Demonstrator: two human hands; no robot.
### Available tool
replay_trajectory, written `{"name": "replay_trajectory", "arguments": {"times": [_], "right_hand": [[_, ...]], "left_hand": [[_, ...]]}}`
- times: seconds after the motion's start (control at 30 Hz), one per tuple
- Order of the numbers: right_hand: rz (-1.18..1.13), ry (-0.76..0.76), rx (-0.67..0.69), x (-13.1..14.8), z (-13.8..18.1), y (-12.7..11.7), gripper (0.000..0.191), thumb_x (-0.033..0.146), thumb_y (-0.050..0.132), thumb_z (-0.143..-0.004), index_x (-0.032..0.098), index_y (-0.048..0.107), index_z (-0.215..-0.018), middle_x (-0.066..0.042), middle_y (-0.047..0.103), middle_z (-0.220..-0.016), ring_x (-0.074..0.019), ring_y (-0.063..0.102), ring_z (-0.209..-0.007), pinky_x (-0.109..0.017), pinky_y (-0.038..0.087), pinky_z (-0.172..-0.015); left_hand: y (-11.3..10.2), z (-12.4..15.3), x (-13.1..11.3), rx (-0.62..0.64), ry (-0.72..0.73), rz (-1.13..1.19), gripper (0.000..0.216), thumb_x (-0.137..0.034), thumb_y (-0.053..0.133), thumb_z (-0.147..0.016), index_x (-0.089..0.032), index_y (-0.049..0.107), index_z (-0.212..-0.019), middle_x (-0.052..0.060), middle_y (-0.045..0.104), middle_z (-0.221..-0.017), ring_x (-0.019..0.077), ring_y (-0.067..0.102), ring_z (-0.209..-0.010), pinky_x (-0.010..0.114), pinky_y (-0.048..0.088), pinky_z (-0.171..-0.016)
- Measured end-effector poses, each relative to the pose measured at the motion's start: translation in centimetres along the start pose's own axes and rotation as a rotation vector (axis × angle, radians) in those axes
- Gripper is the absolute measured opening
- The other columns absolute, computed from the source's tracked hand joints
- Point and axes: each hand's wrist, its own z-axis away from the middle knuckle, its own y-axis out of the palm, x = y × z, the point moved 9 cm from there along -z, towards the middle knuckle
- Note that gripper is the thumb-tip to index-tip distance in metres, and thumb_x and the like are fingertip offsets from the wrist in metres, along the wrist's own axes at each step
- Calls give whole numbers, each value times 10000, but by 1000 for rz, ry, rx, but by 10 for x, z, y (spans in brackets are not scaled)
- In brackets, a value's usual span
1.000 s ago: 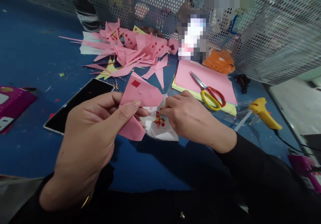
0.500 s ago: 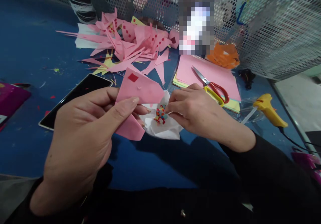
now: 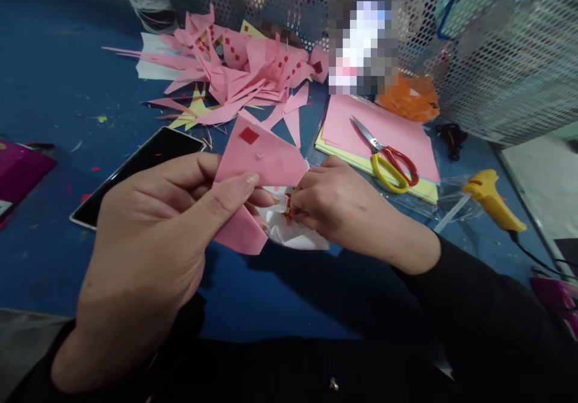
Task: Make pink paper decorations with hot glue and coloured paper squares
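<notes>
My left hand (image 3: 153, 234) pinches a folded pink paper piece (image 3: 262, 159) between thumb and fingers; the paper carries one small red square near its top. My right hand (image 3: 338, 204) rests with curled fingers on a white crumpled sheet (image 3: 293, 234) that lies on the blue table, its fingertips pressed together over a little heap of red and yellow paper bits (image 3: 288, 205). Whether a bit is between those fingertips is hidden. The two hands almost touch above the white sheet.
A pile of pink paper scraps (image 3: 235, 71) lies at the back. A black phone (image 3: 139, 171) sits left of my hands. Scissors (image 3: 383, 153) with red and yellow handles lie on stacked pink paper (image 3: 388, 126). A yellow glue gun (image 3: 492, 198) is at the right, before a perforated metal wall (image 3: 497, 47).
My right hand's fingers have closed down onto the heap of coloured bits, covering most of it. The left hand keeps its hold on the pink piece, slightly higher.
</notes>
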Motion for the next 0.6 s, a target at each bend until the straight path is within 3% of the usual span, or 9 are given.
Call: {"name": "replay_trajectory", "arguments": {"times": [0.23,0.6], "right_hand": [[23,-6,-17,1,3,1,189,89,609,-796,182,590,-633,11,556,-695,-142,460,-663,-348,222,-682],[9,39,-93,-4,6,-3,117,127,622,-833,163,668,-732,-13,612,-760,-150,508,-690,-344,258,-713]], "left_hand": [[0,0,0,8,-5,13,115,-263,757,-805,-260,781,-692,-34,751,-624,98,676,-482,141,537,-485],[1,0,0,13,-10,21,140,-259,748,-791,-238,757,-652,-12,742,-629,132,670,-500,224,575,-525]]}}
